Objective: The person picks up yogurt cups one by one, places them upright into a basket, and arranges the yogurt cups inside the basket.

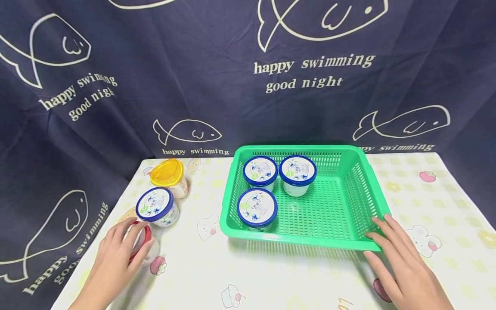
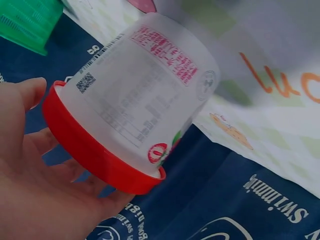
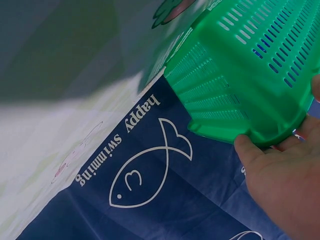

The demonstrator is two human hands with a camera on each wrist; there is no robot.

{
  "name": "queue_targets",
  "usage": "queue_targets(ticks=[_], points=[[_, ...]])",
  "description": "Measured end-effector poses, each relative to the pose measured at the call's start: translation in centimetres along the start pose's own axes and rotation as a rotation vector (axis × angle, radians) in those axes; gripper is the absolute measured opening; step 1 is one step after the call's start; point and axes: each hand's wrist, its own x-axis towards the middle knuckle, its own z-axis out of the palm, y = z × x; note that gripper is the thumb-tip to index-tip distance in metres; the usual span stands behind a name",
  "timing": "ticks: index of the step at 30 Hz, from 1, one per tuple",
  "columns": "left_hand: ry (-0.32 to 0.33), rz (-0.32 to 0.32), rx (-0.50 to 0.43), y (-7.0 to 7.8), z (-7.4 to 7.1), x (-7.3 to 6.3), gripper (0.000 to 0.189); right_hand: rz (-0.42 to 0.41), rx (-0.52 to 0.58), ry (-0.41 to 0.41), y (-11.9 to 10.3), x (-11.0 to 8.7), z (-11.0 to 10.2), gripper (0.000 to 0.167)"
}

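Observation:
On the left, my left hand (image 1: 114,254) holds a white plastic cup (image 2: 137,95) by its red lid (image 2: 95,145); thumb and fingers lie around the lid's edge. Just beyond it stands a blue-lidded cup (image 1: 156,206), with a yellow-lidded cup (image 1: 168,174) behind that. My right hand (image 1: 407,262) grips the near right corner of a green plastic basket (image 1: 298,239), its fingers over the rim and its thumb outside. Inside the basket's left part stand three blue-lidded cups: a front one (image 1: 257,209), a back left one (image 1: 260,171) and a back right one (image 1: 297,172).
A pale patterned cloth covers the table (image 1: 193,275). Directly behind its far edge hangs a dark blue curtain (image 1: 217,77) with fish drawings and lettering, which also runs down along the left side.

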Motion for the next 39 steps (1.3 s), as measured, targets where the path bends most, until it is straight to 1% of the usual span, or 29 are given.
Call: queue_targets(ticks=[10,17,23,27,33,39], points=[[-0.008,-0.028,0.001,-0.35,-0.12,-0.64,0.049,-0.020,0.015,0.015,0.16,0.07,0.06,0.035],[-0.008,-0.036,-0.005,-0.61,-0.07,-0.80,0.049,-0.041,0.015,0.021,0.37,0.18,0.22,0.033],[-0.011,-0.059,-0.009,-0.67,-0.10,-0.80,0.050,-0.054,0.028,0.031,0.35,0.32,0.31,0.032],[-0.008,-0.054,-0.008,-0.66,-0.22,-0.72,0.051,-0.050,0.032,0.030,0.32,0.31,0.42,0.033],[-0.018,-0.057,-0.001,-0.64,-0.27,-0.56,0.051,-0.019,0.018,0.011,0.24,0.11,0.28,0.033],[-0.025,-0.076,0.007,-0.57,-0.58,-1.00,0.051,-0.011,0.005,0.009,0.20,0.06,0.23,0.034]])
